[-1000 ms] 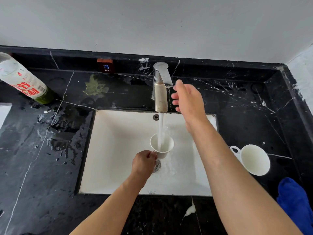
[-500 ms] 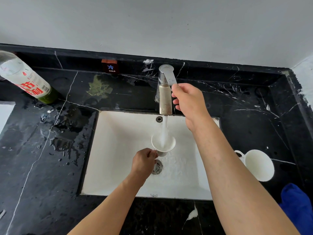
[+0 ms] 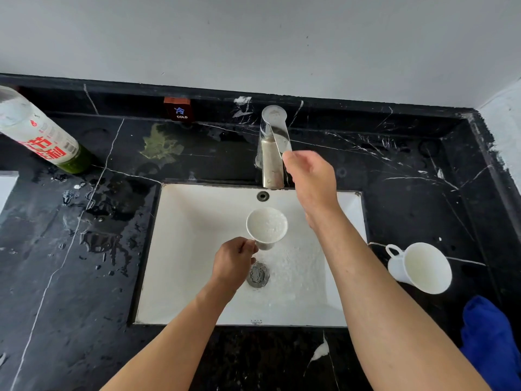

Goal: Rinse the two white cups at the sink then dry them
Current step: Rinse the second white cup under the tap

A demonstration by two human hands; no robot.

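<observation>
My left hand (image 3: 233,263) grips the handle of a white cup (image 3: 267,228) held upright over the white sink (image 3: 186,249), below the tap spout. The cup is full of water. No stream runs from the chrome tap (image 3: 273,153) now. My right hand (image 3: 311,179) is at the tip of the tap's lever, fingers curled against it. A second white cup (image 3: 421,268) lies tilted on the black counter right of the sink, its handle pointing left.
A blue cloth (image 3: 490,340) lies at the counter's right front. A white and green bottle (image 3: 39,136) stands at the back left. The black marble counter (image 3: 70,263) left of the sink is wet with puddles. A small "COLD" label (image 3: 177,110) sits on the back ledge.
My right hand reached the tap lever and pressed it down; the water stream has stopped. The cup in my left hand stayed under the spout and is full now.
</observation>
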